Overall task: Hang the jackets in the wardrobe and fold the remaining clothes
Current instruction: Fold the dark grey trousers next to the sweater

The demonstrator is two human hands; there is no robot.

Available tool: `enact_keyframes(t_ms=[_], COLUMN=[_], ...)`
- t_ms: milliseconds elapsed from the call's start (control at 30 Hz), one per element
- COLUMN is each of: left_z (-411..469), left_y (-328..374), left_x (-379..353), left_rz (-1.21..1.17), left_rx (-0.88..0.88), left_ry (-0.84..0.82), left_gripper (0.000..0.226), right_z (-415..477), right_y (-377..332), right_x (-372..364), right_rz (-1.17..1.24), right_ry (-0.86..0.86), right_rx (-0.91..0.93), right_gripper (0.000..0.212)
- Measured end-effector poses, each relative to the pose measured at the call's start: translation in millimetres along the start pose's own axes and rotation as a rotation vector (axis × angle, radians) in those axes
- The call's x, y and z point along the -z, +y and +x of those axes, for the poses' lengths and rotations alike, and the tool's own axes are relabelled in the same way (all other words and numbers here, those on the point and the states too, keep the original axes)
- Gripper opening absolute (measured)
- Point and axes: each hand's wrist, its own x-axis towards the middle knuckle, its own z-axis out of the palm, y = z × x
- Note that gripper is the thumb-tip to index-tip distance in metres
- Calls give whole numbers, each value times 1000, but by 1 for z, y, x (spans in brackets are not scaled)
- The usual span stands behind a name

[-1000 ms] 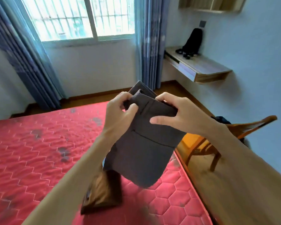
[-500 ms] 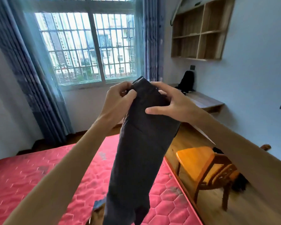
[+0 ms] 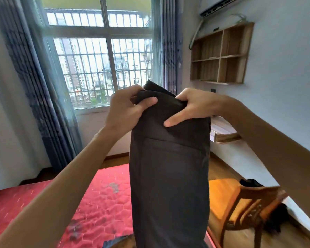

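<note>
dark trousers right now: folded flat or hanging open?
Hanging, not folded flat: both hands, left hand and right hand, pinch the dark trousers at the top, fabric dropping straight down.

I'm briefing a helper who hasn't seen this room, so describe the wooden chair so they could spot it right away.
Start at the red quilted mattress and look past its right edge to the wooden floor by the pale wall. There stands the wooden chair, with an orange seat and darker brown armrests. It is the only seat in view, and dark clothing lies heaped behind it.
</note>
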Motion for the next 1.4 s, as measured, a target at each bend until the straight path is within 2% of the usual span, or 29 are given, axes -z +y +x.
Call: enact_keyframes(t_ms=[67, 133, 167, 300, 433, 567, 667, 733, 800, 967, 1033, 1100, 1200, 1233, 1300, 1400], left_z=[7, 13, 15, 13, 15, 28, 41, 50, 58, 79, 88, 96, 113, 121, 138, 155], left_y=[-3, -7, -10, -16, -22, -34, -50, -66, -85, -145, -171, -189, -190, -190, -192, -199], left_x=[8, 18, 22, 29, 33, 37, 35, 29, 18, -27, -43, -55, -78, -89, -111, -129], left_rz=[10, -6, -8, 89, 94, 15, -75, -35, -6, 196, 314, 459, 580, 620, 662, 648], left_rx=[13, 40, 48, 25, 27, 194, 334, 368, 390, 432, 432, 403, 264, 184, 97, 122], left_ry=[42, 74, 80, 81, 48, -24, -176, -279, -311, -243, -218, -227, -355, -405, -506, -544], left_gripper=[21, 20, 18, 20, 23, 33, 51, 46, 44, 36, 38, 53, 109, 120, 114, 68], right_z=[-4, -9, -11, -12, -2, 18, 39, 59, 82, 153, 181, 204, 224, 230, 238, 249], right_y=[10, 17, 18, 7, 1, 12, 34, 50, 70, 122, 137, 149, 156, 156, 158, 181], right_x=[12, 21, 26, 48, 60, 56, 52, 48, 46, 48, 42, 32, 16, 10, -1, -10], right_rz=[-129, -212, -215, -187, -189, -115, -84, -78, -70, -135, -224, -282, -228, -186, -112, 217], right_ry=[-95, -85, -60, 23, 94, 123, 158, 127, 77, -84, -106, -72, 4, 32, 127, 249], right_rx=[-147, -253, -268, -199, -163, -115, -73, -49, -40, -134, -133, -51, 143, 219, 347, 353], right_gripper=[51, 64, 63, 45, 56, 52, 49, 49, 50, 46, 53, 57, 44, 40, 45, 60])
